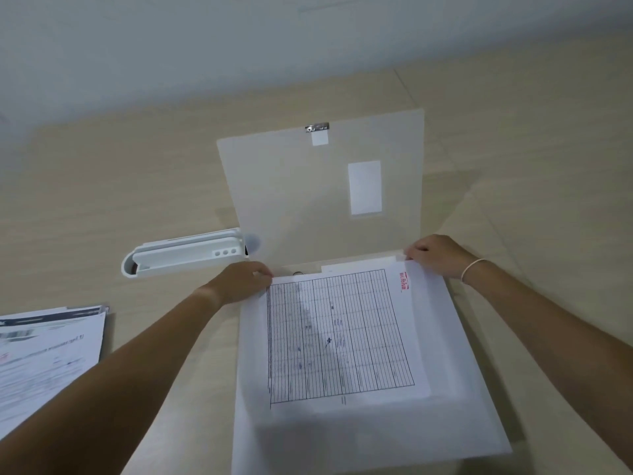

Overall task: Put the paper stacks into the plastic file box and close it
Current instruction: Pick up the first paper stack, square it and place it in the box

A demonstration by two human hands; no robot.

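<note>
A translucent plastic file box (462,399) lies open on the table, its lid (301,186) standing up at the far side with a metal clasp at its top edge. A paper stack (342,337) topped by a ruled table sheet lies inside the box. My left hand (243,279) grips the stack's far left corner. My right hand (435,255) pinches its far right corner. A second paper stack (44,358) rests on the table at the lower left.
A white plastic desk organiser (188,257) lies just left of the lid. The beige table (531,149) runs back to a pale wall. A thin band circles my right wrist.
</note>
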